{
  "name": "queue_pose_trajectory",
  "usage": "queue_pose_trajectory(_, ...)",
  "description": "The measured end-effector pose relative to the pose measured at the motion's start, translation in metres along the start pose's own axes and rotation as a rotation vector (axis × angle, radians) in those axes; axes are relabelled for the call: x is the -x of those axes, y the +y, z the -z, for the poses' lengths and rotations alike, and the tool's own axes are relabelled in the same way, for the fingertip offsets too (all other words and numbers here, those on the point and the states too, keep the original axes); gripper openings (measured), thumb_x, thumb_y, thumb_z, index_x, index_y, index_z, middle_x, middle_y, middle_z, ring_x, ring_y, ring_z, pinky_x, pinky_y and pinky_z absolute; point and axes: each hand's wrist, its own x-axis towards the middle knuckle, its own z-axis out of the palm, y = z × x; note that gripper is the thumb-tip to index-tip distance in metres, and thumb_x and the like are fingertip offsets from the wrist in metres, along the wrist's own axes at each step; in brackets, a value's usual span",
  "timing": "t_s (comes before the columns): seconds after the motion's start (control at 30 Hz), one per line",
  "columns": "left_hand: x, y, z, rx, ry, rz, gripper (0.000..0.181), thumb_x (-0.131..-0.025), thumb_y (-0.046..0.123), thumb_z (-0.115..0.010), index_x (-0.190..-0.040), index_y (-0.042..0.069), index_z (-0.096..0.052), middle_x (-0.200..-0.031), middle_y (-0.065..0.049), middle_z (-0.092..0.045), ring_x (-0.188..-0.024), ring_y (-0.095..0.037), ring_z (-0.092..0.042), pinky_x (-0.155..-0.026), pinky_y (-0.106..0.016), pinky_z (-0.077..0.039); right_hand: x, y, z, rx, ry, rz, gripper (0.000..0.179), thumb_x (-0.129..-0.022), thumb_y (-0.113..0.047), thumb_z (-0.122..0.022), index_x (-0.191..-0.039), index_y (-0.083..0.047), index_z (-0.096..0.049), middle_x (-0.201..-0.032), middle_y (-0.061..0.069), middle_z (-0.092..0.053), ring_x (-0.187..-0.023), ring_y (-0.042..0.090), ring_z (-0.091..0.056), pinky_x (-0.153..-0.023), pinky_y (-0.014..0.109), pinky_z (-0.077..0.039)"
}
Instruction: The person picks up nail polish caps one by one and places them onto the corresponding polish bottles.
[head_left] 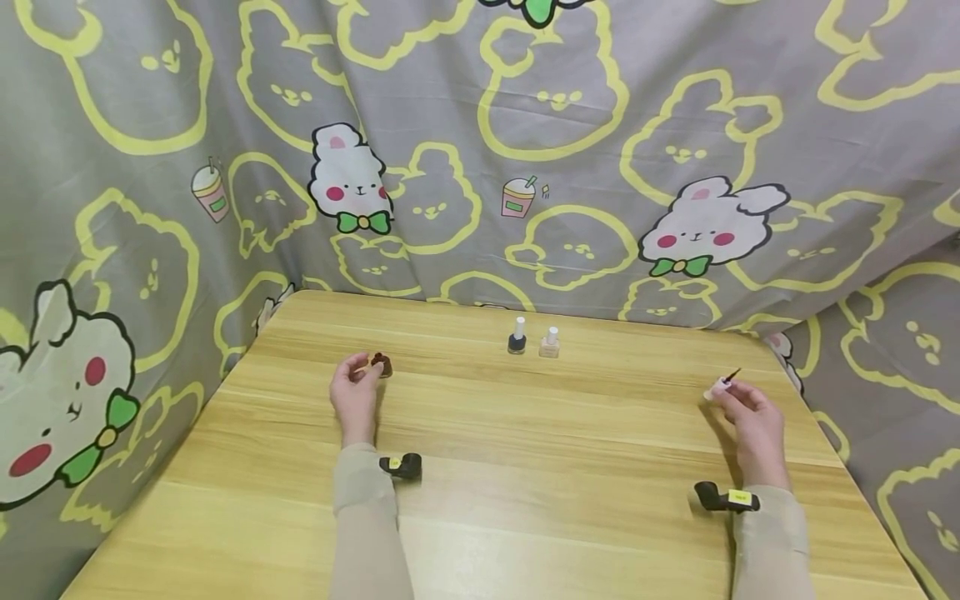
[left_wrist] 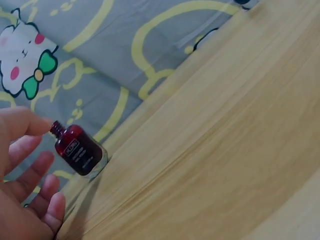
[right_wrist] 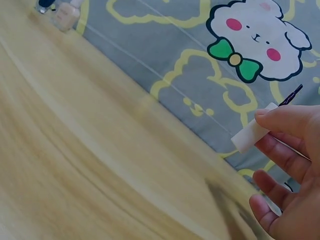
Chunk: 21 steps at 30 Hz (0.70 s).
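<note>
Head view: at the left of the wooden table point(head_left: 540, 433), the dark red bottle point(head_left: 386, 367) is stood upright and uncapped, its neck met by the left hand point(head_left: 356, 395). Over at the right, a white cap point(head_left: 717, 389) is held aloft by the right hand point(head_left: 757, 421), its dark brush point(head_left: 733, 376) pointed upward. Between them, near the patterned curtain point(head_left: 435, 108), a dark bottle point(head_left: 517, 342) and a pale bottle point(head_left: 550, 345) are seen side by side, both white-capped.

Left wrist view: the bottle's neck is touched by the thumb; whether it is pinched cannot be told. The other fingers are loosely bent.

Right wrist view: the cap is pinched firmly between thumb and forefinger, the remaining fingers left curved and unoccupied.
</note>
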Motion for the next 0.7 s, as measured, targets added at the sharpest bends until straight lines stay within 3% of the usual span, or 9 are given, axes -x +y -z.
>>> queue_pose_trajectory(0.33,-0.006,-0.001,0.005,-0.16,-0.175,-0.022,0.05,-0.087,0.015,-0.071,-0.134,0.007,-0.056,-0.143,-0.012,-0.051,-0.133,-0.033,-0.042,-0.114,-0.043,-0.034,0.005,-0.01,-0.006,-0.129,-0.072,0.006,0.018,-0.086,-0.01,-0.074,-0.097,-0.022,-0.067,-0.089,-0.019,-0.07,-0.081,-0.003,-0.062,-0.071,0.014,-0.052)
queue_pose_trajectory(0.7,-0.011,0.0,0.007,-0.355,-0.216,-0.089,0.051,-0.088,0.02,-0.072,-0.135,0.008,-0.056,-0.147,-0.016,-0.048,-0.139,-0.041,-0.031,-0.116,-0.052,-0.026,0.009,-0.022,-0.019,-0.126,-0.103,0.085,0.02,-0.086,-0.002,-0.071,-0.094,-0.02,-0.07,-0.087,-0.019,-0.071,-0.083,-0.005,-0.062,-0.074,0.009,-0.048)
